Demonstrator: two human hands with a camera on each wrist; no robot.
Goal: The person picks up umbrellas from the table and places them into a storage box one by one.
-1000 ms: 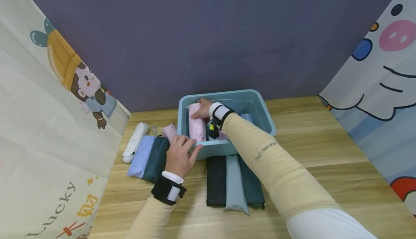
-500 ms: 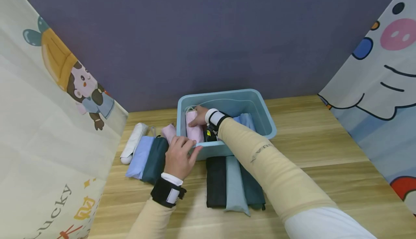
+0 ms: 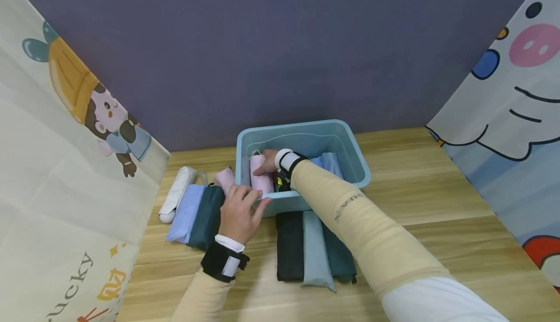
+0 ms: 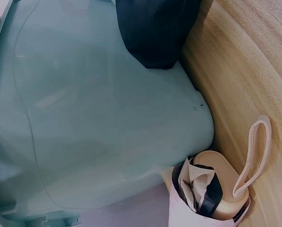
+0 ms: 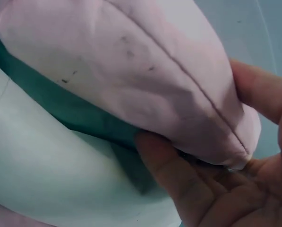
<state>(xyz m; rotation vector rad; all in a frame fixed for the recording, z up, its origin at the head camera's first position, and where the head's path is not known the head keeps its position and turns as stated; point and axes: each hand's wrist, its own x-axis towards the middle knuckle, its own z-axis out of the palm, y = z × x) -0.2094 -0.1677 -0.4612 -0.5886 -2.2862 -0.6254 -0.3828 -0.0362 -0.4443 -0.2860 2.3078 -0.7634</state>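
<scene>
Pink bundle (image 3: 261,178) sat inside blue bin (image 3: 284,205), around 9 o'clock, pinched by right hand (image 3: 269,161), thumb opposing fingers.
Left hand (image 3: 238,213) pinched bin's rim at 7 o'clock; black pouch (image 3: 290,246), grey-blue pouch (image 3: 316,254), dark-green pouch (image 3: 339,254) lay outside at 6.

Soft light; fingers (image 5: 166,170) slightly blurred in right wrist view.
</scene>
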